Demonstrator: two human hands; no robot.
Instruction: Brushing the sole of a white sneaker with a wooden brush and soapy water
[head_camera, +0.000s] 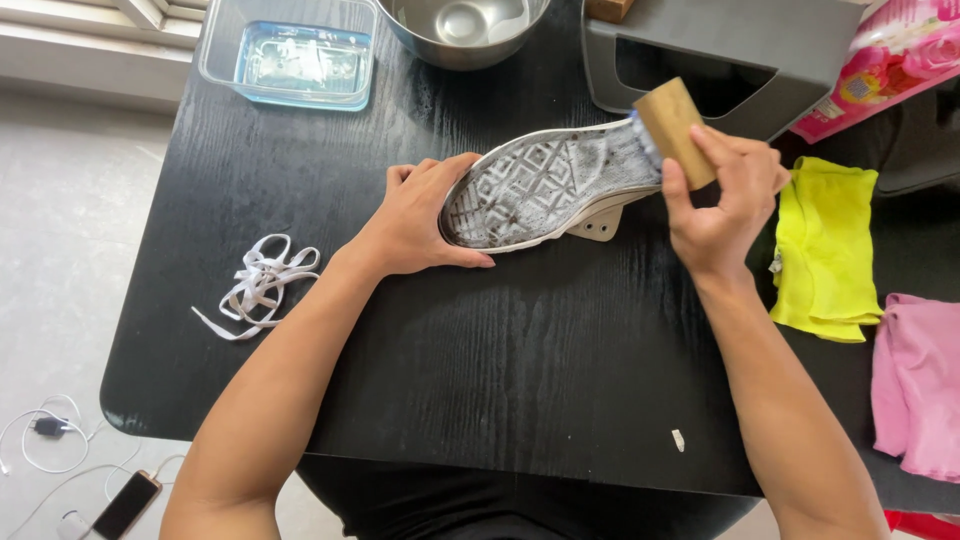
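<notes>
A black bench (480, 380) carries everything here. At its far edge stand a clear glass dish (290, 55) with water in it and, just beside it, a steel bowl (465, 28). To the right of the bowl sits a grey plastic stool (730, 50) lying on its side, with a pink flowered package (890, 60) beyond it. On the right side of the bench lie a yellow cloth (825, 250) and, nearer the person, a pink cloth (915, 385), the two just touching at a corner. A loose white shoelace (258, 285) lies in a tangle on the left, well apart from the hands. A small white scrap (679, 440) rests near the front edge. On the pale floor to the left are a phone (125, 505) and a white cable (45, 435).

In the middle lies a shoe (545, 190), turned sole up, its white sole dirty and patterned with diamonds, the toe pointing left. Nothing stands between the hands and it.

The left hand (415, 220) reaches in from the lower left, its grip grasping the toe end, thumb along the near edge and fingers curled over the far rim. The right hand (725, 205) comes in from the lower right, forearm angled up the bench, its grip clenched on a wooden brush (675, 125) whose block sits tilted against the heel end of the sole.
</notes>
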